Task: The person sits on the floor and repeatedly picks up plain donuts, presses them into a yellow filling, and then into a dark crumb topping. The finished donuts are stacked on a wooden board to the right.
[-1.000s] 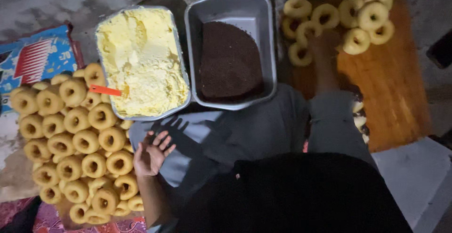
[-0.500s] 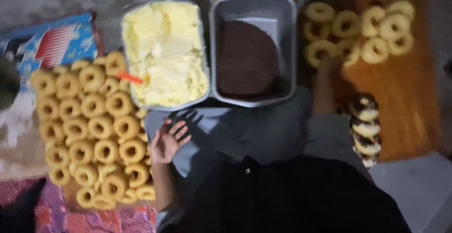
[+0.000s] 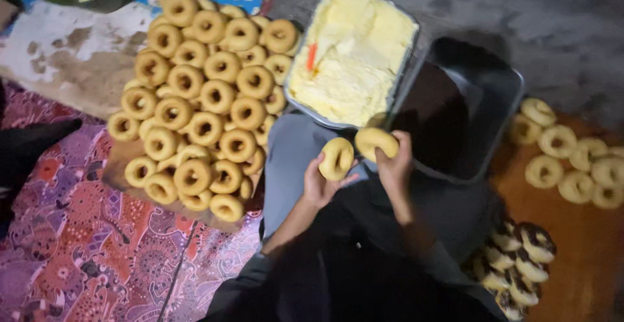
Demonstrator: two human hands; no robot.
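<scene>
Two hands each grip a doughnut: left [image 3: 320, 182], right [image 3: 394, 166]; dark tray's [image 3: 455, 110] contents unclear.

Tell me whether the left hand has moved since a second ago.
Yes. The left hand has risen from the lap toward the tray of yellow cream, and now holds a plain doughnut.

Doughnut pile [image 3: 201, 101] stacked at left, cream tray [image 3: 351, 55] beside it, topping tray [image 3: 455, 120] further right, more doughnuts [image 3: 572, 166] laid far right, coated doughnuts [image 3: 517, 263] placed nearer.
</scene>
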